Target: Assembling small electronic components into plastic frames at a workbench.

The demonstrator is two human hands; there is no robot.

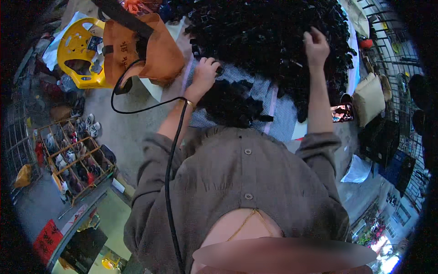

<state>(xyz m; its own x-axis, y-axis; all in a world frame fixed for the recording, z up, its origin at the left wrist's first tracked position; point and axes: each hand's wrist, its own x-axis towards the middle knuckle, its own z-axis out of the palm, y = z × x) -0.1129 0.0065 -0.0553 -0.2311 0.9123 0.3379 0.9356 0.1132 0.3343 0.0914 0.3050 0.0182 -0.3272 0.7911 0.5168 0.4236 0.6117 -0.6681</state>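
Note:
A large heap of small black pieces (255, 34), perhaps plastic clips, covers the far part of a table; their exact kind is too dark to make out. My left hand (204, 78) is closed around one small black piece (219, 71) at the heap's near left edge. Over the right side of the heap is my right hand (316, 52), its fingers loosely curled and apart, with nothing visible in them. Close to my body lies a smaller pile of black pieces (232, 102) on a blue-white patterned cloth (284, 114).
An orange bag (159, 50) rests by a yellow plastic chair (84, 82) at the left. A black cable (171, 178) runs past my left forearm. A lit phone (341, 113) is at the table's right edge. A shoe rack (75, 160) stands lower left, a beige bag (368, 99) right.

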